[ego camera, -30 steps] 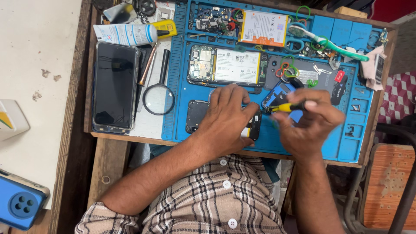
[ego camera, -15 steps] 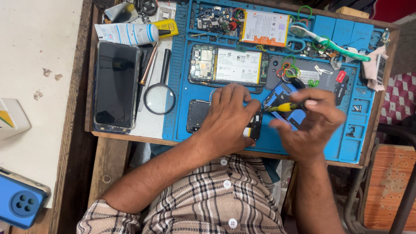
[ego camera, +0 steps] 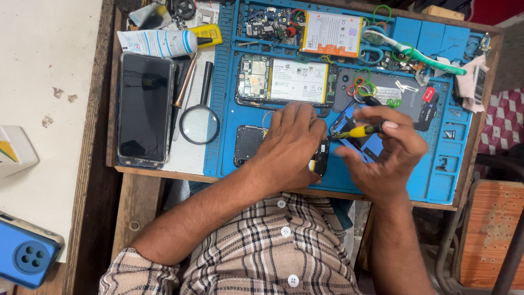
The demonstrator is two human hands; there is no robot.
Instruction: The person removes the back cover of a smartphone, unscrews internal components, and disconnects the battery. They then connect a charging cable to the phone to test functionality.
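My left hand (ego camera: 292, 145) lies flat on a dark opened phone body (ego camera: 248, 145) on the blue repair mat (ego camera: 436, 180), pressing it down. My right hand (ego camera: 385, 150) grips a small screwdriver with a yellow and black handle (ego camera: 357, 131), its tip pointing left toward the phone under my left fingers. A blue phone part (ego camera: 371, 145) lies beneath the right hand. Behind the hands sits another opened phone with a white battery (ego camera: 297, 82).
A black smartphone (ego camera: 144, 109) lies face up at the left, with a magnifying glass (ego camera: 200, 123) and a white tube (ego camera: 158, 42) beside it. A loose battery (ego camera: 332, 33), a green toothbrush (ego camera: 420, 54), rubber bands and small parts fill the mat's far side. A blue phone (ego camera: 27, 254) lies at the lower left.
My right hand has shifted slightly, turning the screwdriver in its fingers. The left hand stays on the phone body.
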